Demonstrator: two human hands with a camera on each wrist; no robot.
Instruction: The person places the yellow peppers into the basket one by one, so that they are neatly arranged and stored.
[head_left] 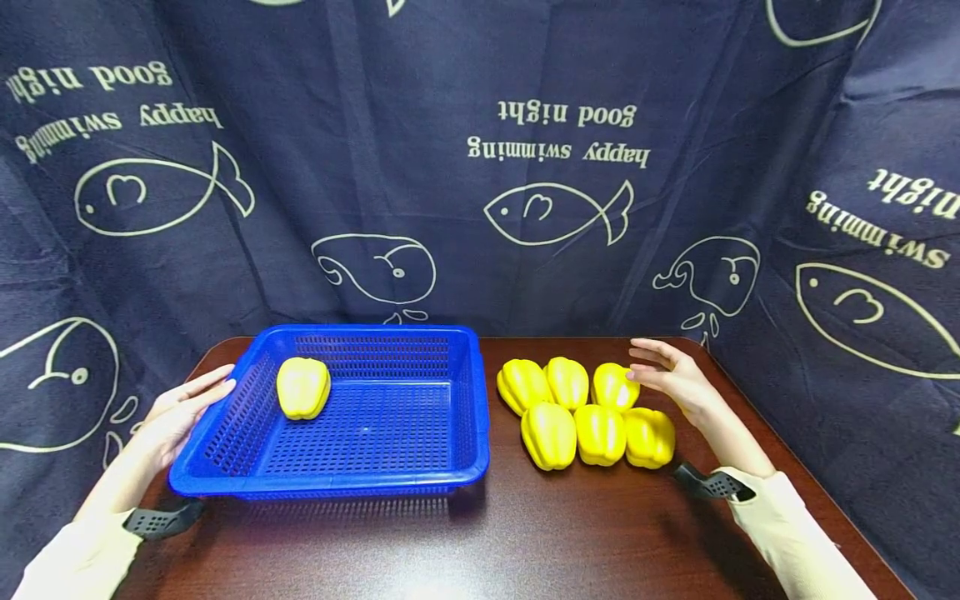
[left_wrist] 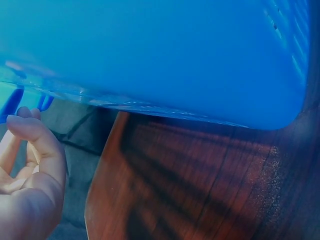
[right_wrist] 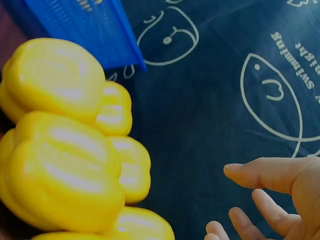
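Observation:
A blue plastic basket (head_left: 360, 482) with slotted walls stands on the left of the table, one yellow bell pepper (head_left: 303, 388) lying inside by its left wall. My left hand (head_left: 176, 417) pinches the basket's left rim, thumb and fingers meeting at the edge; in the left wrist view the left hand (left_wrist: 37, 175) is partly cut off. Right of the basket, several yellow bell peppers (head_left: 600, 435) sit close together in two rows. My right hand (head_left: 678, 383) hovers beside the back right pepper (head_left: 615, 387), fingers spread and holding nothing. The right wrist view shows a gap between that hand (right_wrist: 280, 200) and the peppers.
The dark brown wooden table (head_left: 555, 533) ends at a back edge just behind the basket and peppers. A dark blue curtain (head_left: 420, 150) printed with fish and whales hangs behind the table and along both sides.

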